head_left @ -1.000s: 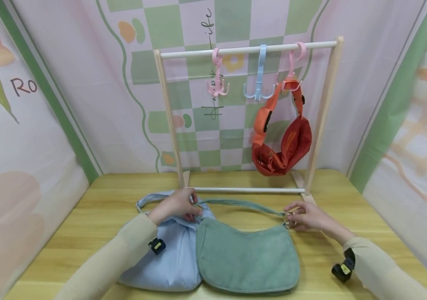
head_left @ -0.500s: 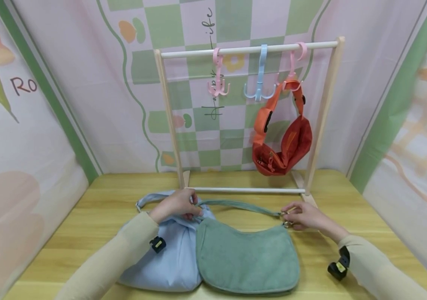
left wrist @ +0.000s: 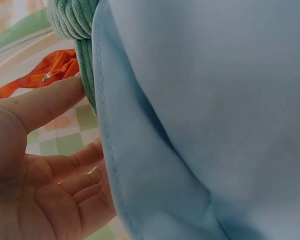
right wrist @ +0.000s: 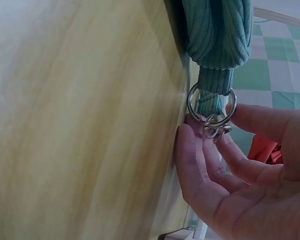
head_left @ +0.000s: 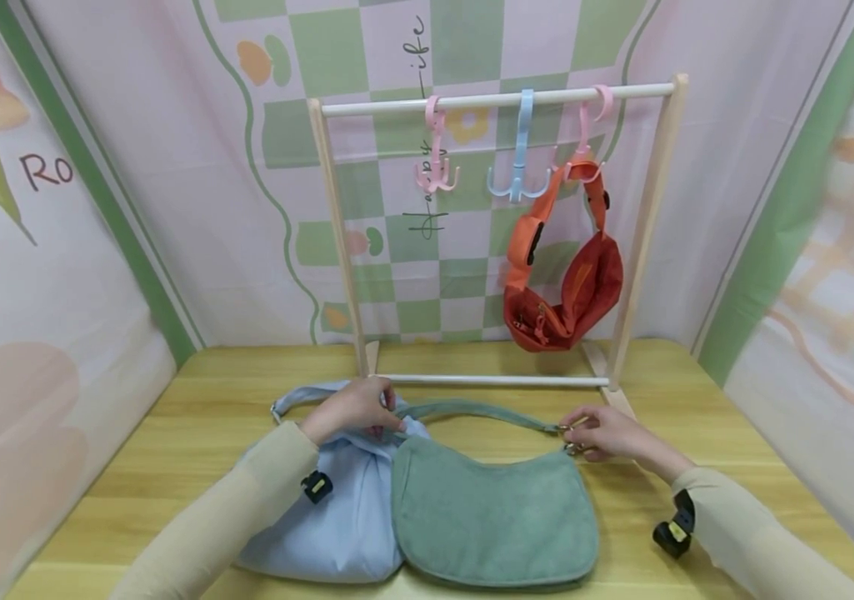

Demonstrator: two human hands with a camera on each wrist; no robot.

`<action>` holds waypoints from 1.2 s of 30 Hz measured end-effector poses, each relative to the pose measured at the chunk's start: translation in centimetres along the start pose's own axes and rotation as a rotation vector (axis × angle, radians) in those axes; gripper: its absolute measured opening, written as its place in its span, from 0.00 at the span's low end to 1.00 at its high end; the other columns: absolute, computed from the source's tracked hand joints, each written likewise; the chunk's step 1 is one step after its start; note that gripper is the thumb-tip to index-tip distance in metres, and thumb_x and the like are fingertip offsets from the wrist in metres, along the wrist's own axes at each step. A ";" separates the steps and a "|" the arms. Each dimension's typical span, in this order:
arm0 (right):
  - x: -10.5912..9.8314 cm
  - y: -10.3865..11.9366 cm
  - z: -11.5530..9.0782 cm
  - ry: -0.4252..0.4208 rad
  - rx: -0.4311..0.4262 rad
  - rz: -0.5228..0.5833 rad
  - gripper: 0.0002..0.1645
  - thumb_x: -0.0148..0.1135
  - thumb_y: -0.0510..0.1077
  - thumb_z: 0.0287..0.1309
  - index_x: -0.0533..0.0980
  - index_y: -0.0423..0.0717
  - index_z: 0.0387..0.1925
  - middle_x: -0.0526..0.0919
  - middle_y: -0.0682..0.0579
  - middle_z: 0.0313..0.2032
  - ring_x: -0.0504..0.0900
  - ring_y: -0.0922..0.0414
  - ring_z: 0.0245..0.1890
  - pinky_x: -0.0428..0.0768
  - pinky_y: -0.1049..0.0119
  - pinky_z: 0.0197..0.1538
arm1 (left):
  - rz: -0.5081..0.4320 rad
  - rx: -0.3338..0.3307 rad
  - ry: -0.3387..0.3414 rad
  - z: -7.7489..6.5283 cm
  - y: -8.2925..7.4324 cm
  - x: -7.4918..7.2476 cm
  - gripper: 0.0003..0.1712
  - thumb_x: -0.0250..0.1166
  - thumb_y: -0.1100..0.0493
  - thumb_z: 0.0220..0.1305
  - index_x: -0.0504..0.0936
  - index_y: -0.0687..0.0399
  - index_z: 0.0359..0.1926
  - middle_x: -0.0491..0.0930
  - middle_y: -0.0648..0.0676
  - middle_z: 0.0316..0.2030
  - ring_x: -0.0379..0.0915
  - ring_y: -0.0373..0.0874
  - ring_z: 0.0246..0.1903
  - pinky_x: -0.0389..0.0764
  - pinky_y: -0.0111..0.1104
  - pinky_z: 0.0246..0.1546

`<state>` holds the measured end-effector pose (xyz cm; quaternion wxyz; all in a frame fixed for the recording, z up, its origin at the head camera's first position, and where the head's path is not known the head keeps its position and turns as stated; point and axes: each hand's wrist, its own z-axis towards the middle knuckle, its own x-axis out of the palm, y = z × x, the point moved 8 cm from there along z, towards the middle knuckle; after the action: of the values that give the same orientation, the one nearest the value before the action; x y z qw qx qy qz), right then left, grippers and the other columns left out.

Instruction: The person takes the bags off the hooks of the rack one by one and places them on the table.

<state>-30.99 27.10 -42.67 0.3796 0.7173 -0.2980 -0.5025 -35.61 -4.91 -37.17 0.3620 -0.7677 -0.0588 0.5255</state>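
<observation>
A green corduroy shoulder bag (head_left: 497,517) lies flat on the table, overlapping the edge of a light blue cloth bag (head_left: 329,525) to its left. My left hand (head_left: 357,410) reaches over the blue bag and pinches the left end of the green strap (head_left: 471,407). In the left wrist view, the thumb (left wrist: 55,100) presses that strap while the blue cloth hides some fingertips. At the strap's other end, my right hand (head_left: 606,432) pinches around the metal clasp. The right wrist view shows its fingers (right wrist: 192,165) by a silver ring (right wrist: 192,102) and clasp.
Behind the bags stands a small rack (head_left: 471,104) with a white top bar. From it hang a left pink hook (head_left: 436,154), a blue hook (head_left: 520,154) and a right pink hook (head_left: 583,133) bearing a red-orange waist bag (head_left: 591,279). Printed curtains enclose the wooden table (head_left: 666,400).
My right hand has shifted slightly to the left at the strap's clasp. The left hand and both bags have barely moved.
</observation>
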 end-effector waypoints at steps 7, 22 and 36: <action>0.0 0.1 -0.1 -0.015 0.015 -0.074 0.20 0.56 0.43 0.56 0.70 0.33 0.47 0.80 0.46 0.33 0.78 0.56 0.28 0.79 0.62 0.29 | 0.050 0.015 -0.006 0.1 -0.3 -0.2 0.18 0.70 0.52 0.44 0.72 0.56 0.29 0.76 0.52 0.19 0.75 0.44 0.18 0.74 0.31 0.19; -0.2 0.8 -0.3 -0.079 -0.037 -0.249 0.13 0.55 0.41 0.55 0.74 0.38 0.41 0.78 0.48 0.24 0.74 0.57 0.18 0.74 0.66 0.19 | 0.106 0.059 -0.029 0.2 -0.8 -0.4 0.15 0.69 0.53 0.45 0.73 0.55 0.27 0.76 0.50 0.18 0.73 0.41 0.17 0.72 0.30 0.18; -0.8 1.5 -0.8 -0.111 -0.044 -0.328 0.14 0.54 0.41 0.55 0.74 0.36 0.41 0.79 0.49 0.26 0.77 0.56 0.24 0.76 0.65 0.24 | 0.107 0.088 -0.039 0.1 -1.1 -0.4 0.14 0.68 0.54 0.48 0.74 0.57 0.30 0.77 0.48 0.21 0.75 0.42 0.20 0.74 0.30 0.20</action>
<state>-30.51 27.13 -40.84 0.2911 0.7190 -0.1864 -0.6030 -35.60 -4.25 -36.26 0.3656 -0.7427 -0.0013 0.5611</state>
